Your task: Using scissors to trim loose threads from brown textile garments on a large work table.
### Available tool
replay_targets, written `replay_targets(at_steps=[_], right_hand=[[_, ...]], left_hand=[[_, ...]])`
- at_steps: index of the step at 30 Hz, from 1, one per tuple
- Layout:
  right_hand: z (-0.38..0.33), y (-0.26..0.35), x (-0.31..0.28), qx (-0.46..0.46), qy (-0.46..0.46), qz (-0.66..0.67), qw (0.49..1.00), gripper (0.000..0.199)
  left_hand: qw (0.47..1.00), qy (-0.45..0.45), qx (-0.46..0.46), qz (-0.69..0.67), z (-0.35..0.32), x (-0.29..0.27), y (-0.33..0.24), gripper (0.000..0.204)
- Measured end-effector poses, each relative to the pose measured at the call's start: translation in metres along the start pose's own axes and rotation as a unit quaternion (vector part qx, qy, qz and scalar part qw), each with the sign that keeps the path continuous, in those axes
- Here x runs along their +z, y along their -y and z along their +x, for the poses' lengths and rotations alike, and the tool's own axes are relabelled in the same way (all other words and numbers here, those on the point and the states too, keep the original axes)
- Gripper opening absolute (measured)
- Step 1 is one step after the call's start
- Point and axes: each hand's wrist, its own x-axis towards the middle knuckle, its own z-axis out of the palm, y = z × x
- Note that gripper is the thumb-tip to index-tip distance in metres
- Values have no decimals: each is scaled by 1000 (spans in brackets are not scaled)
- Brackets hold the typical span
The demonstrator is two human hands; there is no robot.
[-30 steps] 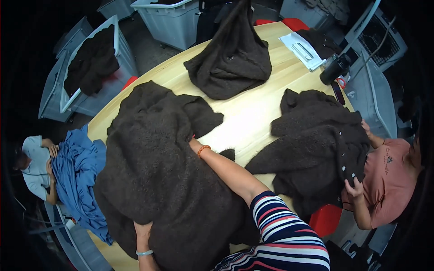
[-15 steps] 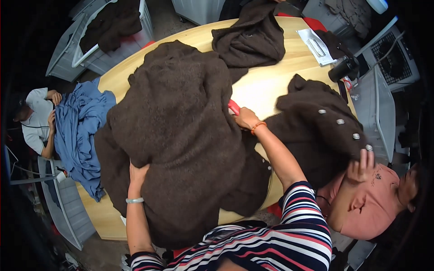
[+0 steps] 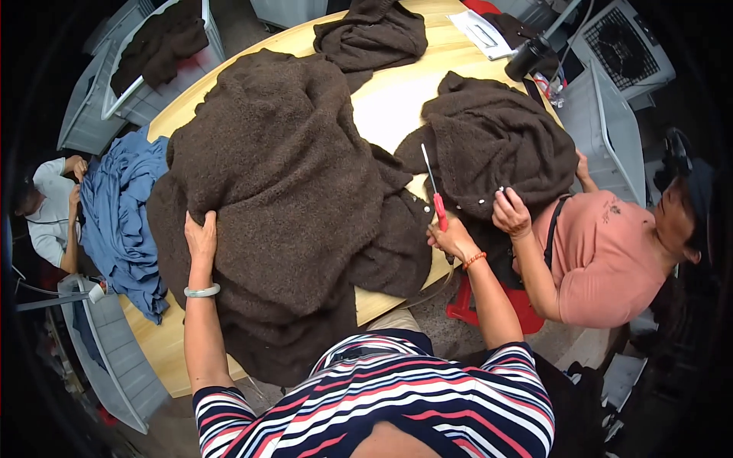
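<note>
A big dark brown fleecy coat point(image 3: 282, 183) lies spread over the round wooden table point(image 3: 164, 347). My left hand point(image 3: 201, 237) rests flat on the coat's left side, a pale bangle on its wrist. My right hand point(image 3: 452, 238) grips a red-handled tool with a thin metal shaft point(image 3: 435, 197), held at the coat's right edge by a row of pale buttons. A second brown coat point(image 3: 492, 145) lies to the right, where a person in a pink top has a hand point(image 3: 510, 212) on it.
A third brown garment point(image 3: 374, 34) sits at the table's far side, near white papers point(image 3: 481, 32). Blue cloth point(image 3: 118, 214) hangs off the left edge beside another seated person. Grey crates stand at upper left and right; a red stool is below the table.
The large coat has been pulled closer and bunched up. My right hand has come back to the coat's right edge and now holds the red-handled tool upright. My left hand has slid up onto the coat.
</note>
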Motion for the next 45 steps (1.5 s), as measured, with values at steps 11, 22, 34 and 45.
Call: replay_targets(at_steps=[11, 22, 34, 45], right_hand=[[-63, -4, 21, -71, -33, 93, 993, 30], [-67, -31, 27, -116, -174, -152, 966, 36], [-47, -70, 29, -140, -155, -122, 970, 17], [-28, 53, 62, -301, -37, -159, 939, 26]], left_hand=[[926, -260, 114, 250, 25, -205, 66, 46], [876, 52, 408, 253, -58, 79, -171, 83], [952, -174, 250, 33, 92, -1, -135, 24], [925, -90, 311, 197, -13, -32, -90, 76]])
